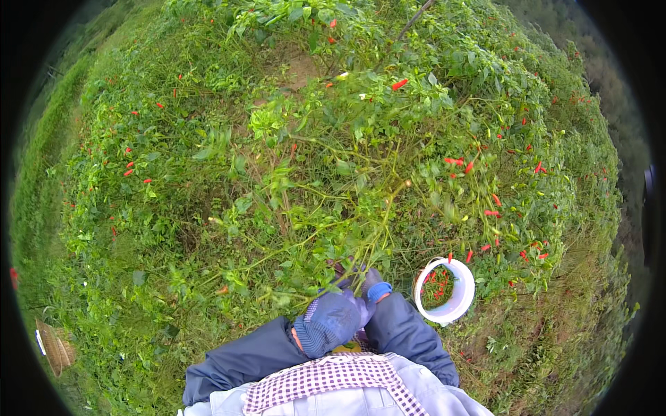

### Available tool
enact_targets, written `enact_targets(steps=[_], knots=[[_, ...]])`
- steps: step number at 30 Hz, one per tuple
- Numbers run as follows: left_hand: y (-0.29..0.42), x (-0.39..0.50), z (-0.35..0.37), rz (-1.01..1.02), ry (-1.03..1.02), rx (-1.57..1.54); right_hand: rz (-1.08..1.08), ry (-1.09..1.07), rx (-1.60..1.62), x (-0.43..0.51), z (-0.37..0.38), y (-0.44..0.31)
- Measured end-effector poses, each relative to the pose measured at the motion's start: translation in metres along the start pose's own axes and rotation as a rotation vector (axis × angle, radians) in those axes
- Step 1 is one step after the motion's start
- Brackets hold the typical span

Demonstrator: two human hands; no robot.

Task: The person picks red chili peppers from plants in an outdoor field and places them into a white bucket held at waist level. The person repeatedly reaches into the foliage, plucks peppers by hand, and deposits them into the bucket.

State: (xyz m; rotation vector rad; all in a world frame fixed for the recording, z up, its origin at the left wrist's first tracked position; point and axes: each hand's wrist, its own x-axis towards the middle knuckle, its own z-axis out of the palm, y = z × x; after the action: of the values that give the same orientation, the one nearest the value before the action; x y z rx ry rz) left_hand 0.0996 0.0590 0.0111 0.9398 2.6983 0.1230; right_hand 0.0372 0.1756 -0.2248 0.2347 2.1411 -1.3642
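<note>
Close together in front of my body, both hands wear blue-purple knitted gloves. My left hand is curled inward, its fingers mostly hidden behind the back of the glove. Beside it, my right hand reaches in among the stems of a chili pepper plant; leaves and the left glove cover its fingertips. Whether either hand grips a stem or a pepper cannot be made out. To the right stands a white plastic bucket, with picked red chili peppers and some green bits inside.
Red chili peppers hang on the bushes to the right, some close above the bucket rim. More bushes with red peppers grow on the left. A woven basket stands at the far left. A bare stick leans at the top.
</note>
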Motion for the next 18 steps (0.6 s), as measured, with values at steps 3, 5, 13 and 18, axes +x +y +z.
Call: enact_targets(steps=[3, 5, 13, 18], knots=[[0.002, 0.007, -0.010, 0.002, 0.049, 0.069, 0.163, 0.066, 0.062, -0.031, -0.026, -0.006], [0.000, 0.014, -0.020, -0.105, 0.016, -0.014, 0.104, 0.030, 0.501, -0.072, -0.056, -0.011], [0.018, 0.038, -0.043, -0.182, -0.212, -0.050, 0.109, -0.041, 1.137, -0.160, -0.163, -0.007], [0.048, 0.038, -0.034, -0.067, -0.101, -0.029, 0.388, 0.323, 0.917, -0.138, -0.219, 0.085]])
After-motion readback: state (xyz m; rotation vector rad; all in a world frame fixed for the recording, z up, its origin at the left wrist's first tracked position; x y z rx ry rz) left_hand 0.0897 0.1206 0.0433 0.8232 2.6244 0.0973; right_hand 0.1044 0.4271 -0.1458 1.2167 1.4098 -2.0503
